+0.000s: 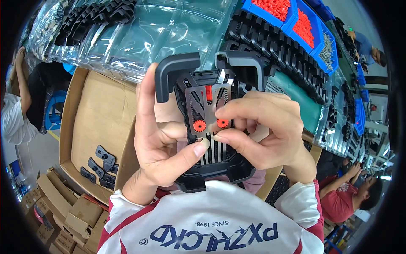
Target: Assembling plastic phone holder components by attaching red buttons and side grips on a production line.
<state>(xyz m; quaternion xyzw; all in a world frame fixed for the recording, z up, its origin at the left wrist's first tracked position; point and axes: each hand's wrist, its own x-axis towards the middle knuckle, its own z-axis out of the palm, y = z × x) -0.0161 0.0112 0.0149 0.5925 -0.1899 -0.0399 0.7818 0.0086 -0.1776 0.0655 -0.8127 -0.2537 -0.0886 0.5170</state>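
A black plastic clamp holder (pixel 220 171), like a phone mount with two angled arms at its far end, is held up in front of my chest. My left hand (pixel 158 144) grips its left side, thumb over the near edge and index finger up along the left arm. Inside lie shiny metal plates (pixel 196 99), a red slider (pixel 208 92), a left red gear (pixel 199 125) and a right red gear (pixel 222 122). My right hand (pixel 268 127) is curled over the right side. Its index fingertip and thumb tip touch the right metal plate (pixel 215 101) above and below the right gear.
Beyond the holder is a green table (pixel 169 31) under clear plastic, with rows of black parts (pixel 275 51). Blue bins (pixel 289 31) hold red pieces and screws. At left stands a cardboard box (pixel 101 114) with several black parts; more cartons (pixel 80 216) lie below. People sit on both sides.
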